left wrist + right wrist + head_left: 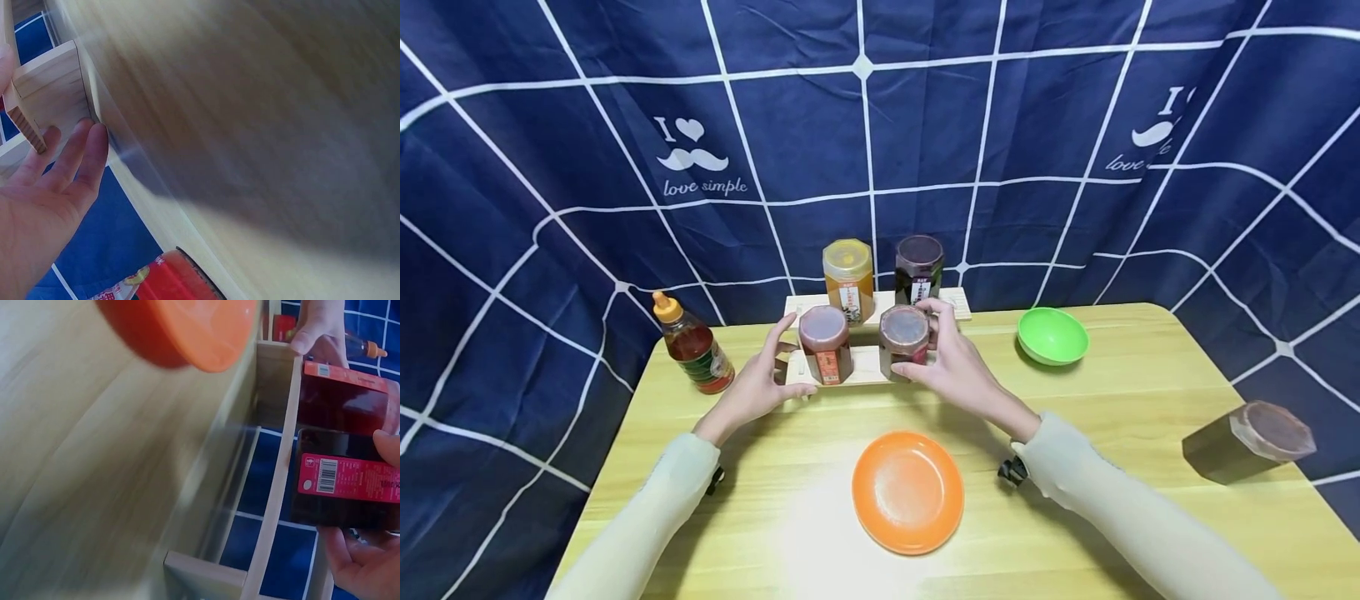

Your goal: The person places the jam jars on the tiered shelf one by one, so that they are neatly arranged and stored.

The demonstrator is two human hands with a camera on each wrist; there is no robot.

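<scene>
My right hand [951, 367] grips a dark jar [904, 333] on the front step of a two-step wooden rack [867, 364], thumb and fingers on opposite sides. A pink label with a barcode shows on this jar in the right wrist view. My left hand [762, 383] holds the rack's left end, its thumb at the front edge and the other fingers by the side panel [59, 87]. Beside the dark jar stands a reddish jar [825, 346] with an orange label. On the back step are a yellow jar [849, 283] and a dark purple jar [918, 271].
A squeeze bottle [696, 346] with an orange cap stands left of the rack. In front lies an orange plate [907, 492]. A green bowl [1052, 337] sits to the right, and another dark jar [1243, 442] is near the table's right edge. Blue curtain surrounds the table.
</scene>
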